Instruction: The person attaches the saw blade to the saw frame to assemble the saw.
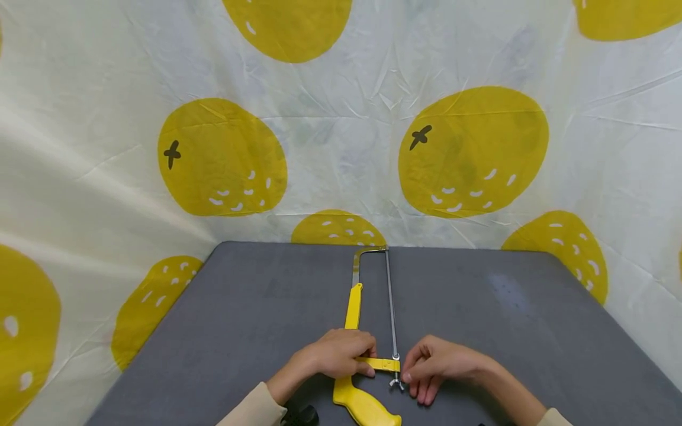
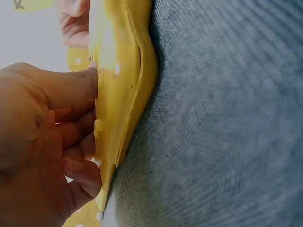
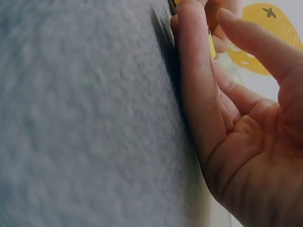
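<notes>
A hacksaw (image 1: 353,307) with a yellow frame and a silver front bow lies on the grey table, its thin blade (image 1: 391,302) on the right side. My left hand (image 1: 341,352) grips the frame just above the handle (image 1: 367,408), thumb and index finger at the short yellow crosspiece (image 1: 386,364). In the left wrist view, the fingers of that hand press along the yellow frame (image 2: 116,80). A silver wing nut (image 1: 396,384) sticks out below the crosspiece. Beside it is my right hand (image 1: 439,367), fingers loosely bent. Its thumb (image 3: 255,42) stands apart from the fingers in the right wrist view.
The grey cloth-covered table (image 1: 256,302) reaches back to a white curtain (image 1: 341,154) printed with large yellow fruit shapes, which also hangs along both sides. A small dark object (image 1: 305,416) shows by my left wrist at the bottom edge.
</notes>
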Demonstrator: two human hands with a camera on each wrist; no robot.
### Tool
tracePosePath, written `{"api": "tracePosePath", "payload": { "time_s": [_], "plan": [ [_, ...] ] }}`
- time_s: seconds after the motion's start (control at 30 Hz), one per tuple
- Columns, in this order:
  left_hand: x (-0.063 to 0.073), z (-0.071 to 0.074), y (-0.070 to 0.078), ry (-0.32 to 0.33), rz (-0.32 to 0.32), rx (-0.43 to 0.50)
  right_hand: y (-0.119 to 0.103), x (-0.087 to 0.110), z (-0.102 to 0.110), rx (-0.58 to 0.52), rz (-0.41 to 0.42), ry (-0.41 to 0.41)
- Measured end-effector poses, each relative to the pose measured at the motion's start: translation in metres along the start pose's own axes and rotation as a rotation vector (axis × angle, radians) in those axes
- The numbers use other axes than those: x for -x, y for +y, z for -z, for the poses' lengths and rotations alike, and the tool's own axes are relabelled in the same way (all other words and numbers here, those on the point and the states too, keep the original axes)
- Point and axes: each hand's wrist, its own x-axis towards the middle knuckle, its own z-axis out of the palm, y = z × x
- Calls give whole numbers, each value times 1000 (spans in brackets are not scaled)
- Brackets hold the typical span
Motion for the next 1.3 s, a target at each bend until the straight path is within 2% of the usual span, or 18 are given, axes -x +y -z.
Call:
{"api": "tracePosePath", "payload": {
  "time_s": [0.33,0.53,0.9,1.3],
  "plan": [
    [1,4,4,-15,-7,22,0,-2,-6,-34,-9,-7],
    [1,6,2,-26,-6,40,4,-6,-9,-18,14,31],
    [1,5,1,-29,6,64,1,-3,-11,13,1,17],
    [1,6,0,-22,4,70,-2,-3,-9,28,22,11]
  ]
}}
